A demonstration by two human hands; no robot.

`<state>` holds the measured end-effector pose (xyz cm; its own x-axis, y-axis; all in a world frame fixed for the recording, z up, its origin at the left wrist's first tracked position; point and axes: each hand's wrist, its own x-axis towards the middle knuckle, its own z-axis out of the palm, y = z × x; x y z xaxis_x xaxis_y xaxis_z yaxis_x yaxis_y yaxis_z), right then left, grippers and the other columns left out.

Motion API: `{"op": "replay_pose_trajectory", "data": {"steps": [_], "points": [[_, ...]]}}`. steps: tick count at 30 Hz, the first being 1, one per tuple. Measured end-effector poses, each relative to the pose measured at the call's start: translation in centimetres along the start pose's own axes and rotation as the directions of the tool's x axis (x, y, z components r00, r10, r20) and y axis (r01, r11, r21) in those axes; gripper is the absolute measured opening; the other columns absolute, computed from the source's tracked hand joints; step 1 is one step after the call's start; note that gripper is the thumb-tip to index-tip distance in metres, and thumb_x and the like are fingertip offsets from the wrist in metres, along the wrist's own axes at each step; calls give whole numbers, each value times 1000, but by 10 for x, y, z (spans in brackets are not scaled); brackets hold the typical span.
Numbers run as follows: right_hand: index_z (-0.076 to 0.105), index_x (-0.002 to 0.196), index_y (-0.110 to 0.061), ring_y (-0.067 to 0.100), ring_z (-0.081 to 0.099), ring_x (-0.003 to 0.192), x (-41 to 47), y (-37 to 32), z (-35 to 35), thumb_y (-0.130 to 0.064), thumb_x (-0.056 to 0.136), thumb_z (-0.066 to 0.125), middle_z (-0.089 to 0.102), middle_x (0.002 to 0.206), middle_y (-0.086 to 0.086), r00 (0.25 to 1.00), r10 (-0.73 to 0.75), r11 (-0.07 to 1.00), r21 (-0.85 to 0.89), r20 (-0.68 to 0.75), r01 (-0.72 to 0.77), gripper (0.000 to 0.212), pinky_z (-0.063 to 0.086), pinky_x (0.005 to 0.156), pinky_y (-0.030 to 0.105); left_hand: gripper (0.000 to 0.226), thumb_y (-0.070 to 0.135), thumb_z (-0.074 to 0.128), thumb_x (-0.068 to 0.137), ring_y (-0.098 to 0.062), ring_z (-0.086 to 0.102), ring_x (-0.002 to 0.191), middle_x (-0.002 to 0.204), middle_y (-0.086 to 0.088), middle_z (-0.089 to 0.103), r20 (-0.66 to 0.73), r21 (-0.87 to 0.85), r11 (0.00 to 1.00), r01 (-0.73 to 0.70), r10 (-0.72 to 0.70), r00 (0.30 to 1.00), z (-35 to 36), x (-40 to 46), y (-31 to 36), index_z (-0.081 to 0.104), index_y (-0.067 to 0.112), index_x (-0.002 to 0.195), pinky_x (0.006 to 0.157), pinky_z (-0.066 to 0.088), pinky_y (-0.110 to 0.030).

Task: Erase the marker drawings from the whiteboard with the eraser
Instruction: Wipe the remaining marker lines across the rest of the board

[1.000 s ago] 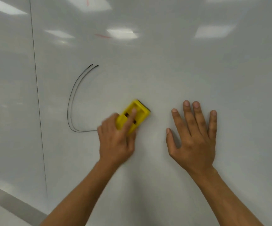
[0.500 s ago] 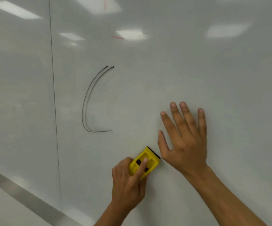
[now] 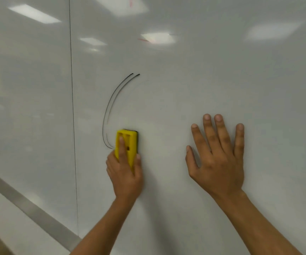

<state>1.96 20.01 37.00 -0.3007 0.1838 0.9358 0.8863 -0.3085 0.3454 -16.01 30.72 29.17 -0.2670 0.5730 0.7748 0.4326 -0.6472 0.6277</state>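
Observation:
A white whiteboard [image 3: 185,89] fills the view. On it is a black double curved line [image 3: 111,102], running from upper right down to a bend at the lower left. My left hand [image 3: 125,172] grips a yellow eraser [image 3: 129,142] and presses it flat on the board, right at the lower end of the curve. The index finger lies along the eraser's back. My right hand [image 3: 220,157] rests flat on the board to the right, fingers spread and pointing up.
A thin vertical seam [image 3: 73,116] divides the board panels on the left. A grey metal frame edge [image 3: 29,205] runs diagonally across the lower left. Faint red marks [image 3: 143,39] sit near the top among ceiling light reflections.
My left hand has swept the eraser down and then back up left onto the bottom of the curve; the line's horizontal bottom stroke is gone. The right hand stays flat on the board.

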Motion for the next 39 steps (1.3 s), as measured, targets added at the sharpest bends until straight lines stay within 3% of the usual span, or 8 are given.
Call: {"op": "replay_pose_trajectory", "data": {"steps": [5,8,11,14,23,27,34,39], "points": [[52,143,-10,34,32,146,0,1,0,-34,97,50,40,154,16,1000,0,1000,-3,-6,0,52,11,121,60,62,42,47,92,-33,48,101,116,-22,52,98,48,977,-207,201,975,2,-30,-15,30,20,147,87,38,-41],[52,143,-10,34,32,146,0,2,-2,-34,97,51,40,154,16,1000,-2,1000,12,-7,2,52,11,121,59,66,44,47,93,-38,47,110,121,-23,49,-17,-23,988,154,-154,988,0,-16,-30,28,21,152,94,38,-50],[52,143,-9,34,32,146,1,0,-3,-34,97,51,40,154,16,1000,6,1000,8,-2,-6,52,11,121,59,63,42,48,99,-41,41,125,134,-22,41,-94,-132,762,634,-646,757,-1,10,-50,17,37,154,106,33,-56],[51,143,-9,35,31,146,1,0,-3,-34,97,50,39,154,17,1000,1,1000,1,8,-1,52,10,121,60,62,46,45,100,-40,40,126,138,-19,38,-84,-186,626,757,-778,622,0,26,-50,12,43,152,107,34,-59],[48,146,-10,34,29,148,-1,1,-2,-35,98,48,37,156,16,1000,-1,1000,4,8,1,54,10,121,59,69,40,50,95,-30,45,111,123,-17,46,-4,-56,986,157,-157,988,7,-10,27,20,27,155,97,38,-45],[48,146,-10,34,29,148,-1,0,-3,-35,99,48,37,156,16,1000,0,1000,12,12,0,54,11,122,59,68,41,47,94,-37,46,113,123,-24,47,-46,-32,971,236,-237,970,0,6,3,23,25,155,100,38,-50],[48,146,-9,35,28,148,1,-2,-4,-34,98,49,36,156,17,1000,0,1000,1,28,0,54,12,121,61,62,47,44,100,-36,39,127,138,-16,37,-89,-225,648,728,-758,647,-1,72,-25,12,46,152,108,33,-56],[47,146,-10,34,27,148,0,-2,-4,-35,97,48,35,157,17,999,6,1000,-1,31,-6,55,11,121,60,67,42,48,100,-37,42,120,129,-18,42,-62,-81,906,416,-421,905,7,53,22,11,38,156,105,32,-50]]}}
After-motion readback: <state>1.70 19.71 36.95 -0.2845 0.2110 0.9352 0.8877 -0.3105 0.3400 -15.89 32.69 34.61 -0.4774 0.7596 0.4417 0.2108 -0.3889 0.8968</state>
